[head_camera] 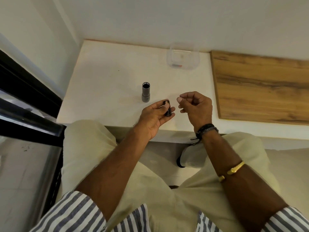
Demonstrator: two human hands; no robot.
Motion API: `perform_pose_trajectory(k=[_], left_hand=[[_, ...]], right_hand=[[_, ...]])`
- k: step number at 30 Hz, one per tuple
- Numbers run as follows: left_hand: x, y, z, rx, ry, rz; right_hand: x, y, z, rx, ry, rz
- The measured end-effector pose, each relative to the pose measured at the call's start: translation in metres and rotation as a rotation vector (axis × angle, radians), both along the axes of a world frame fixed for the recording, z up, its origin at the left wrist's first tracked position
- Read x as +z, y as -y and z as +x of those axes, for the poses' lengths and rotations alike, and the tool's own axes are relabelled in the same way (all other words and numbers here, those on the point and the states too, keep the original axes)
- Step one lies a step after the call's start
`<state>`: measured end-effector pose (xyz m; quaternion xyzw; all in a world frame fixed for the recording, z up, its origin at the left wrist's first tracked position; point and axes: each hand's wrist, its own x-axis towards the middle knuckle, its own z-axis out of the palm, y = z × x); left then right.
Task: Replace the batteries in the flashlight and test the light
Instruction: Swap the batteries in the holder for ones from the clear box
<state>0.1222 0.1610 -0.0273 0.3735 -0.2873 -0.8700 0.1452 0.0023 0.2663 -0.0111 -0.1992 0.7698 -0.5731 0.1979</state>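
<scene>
A grey flashlight body [145,92] stands upright on the white table [103,84], its dark open end facing up. My left hand [154,115] holds a small black cylindrical part [167,109], likely the battery holder, between thumb and fingers near the table's front edge. Just to its right, my right hand [194,105] hovers with fingers loosely curled and thumb and forefinger near each other; I see nothing in it. The two hands are a few centimetres apart.
A clear plastic container [183,58] stands at the back of the table near the wall, with a small red and white item inside. A wooden board [260,86] lies to the right. A black metal frame [30,104] runs along the left.
</scene>
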Motion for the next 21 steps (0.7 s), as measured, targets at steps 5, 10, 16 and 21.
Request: perform_pose_trajectory(k=[5,10,16,21], left_hand=[[-0.006,0.003,-0.005,0.040,0.052,0.008],[-0.008,0.011,-0.012,0.036,0.049,0.013],[-0.018,0.018,-0.016,0.042,0.016,0.070],[-0.025,0.024,-0.018,0.050,0.024,0.082]], right_hand=[[0.011,0.031,-0.044,-0.036,0.013,-0.025],[0.025,0.077,-0.101,-0.042,-0.111,0.058],[0.024,0.125,-0.157,0.080,-0.353,0.395],[0.022,0.158,-0.180,0.235,-0.463,0.711]])
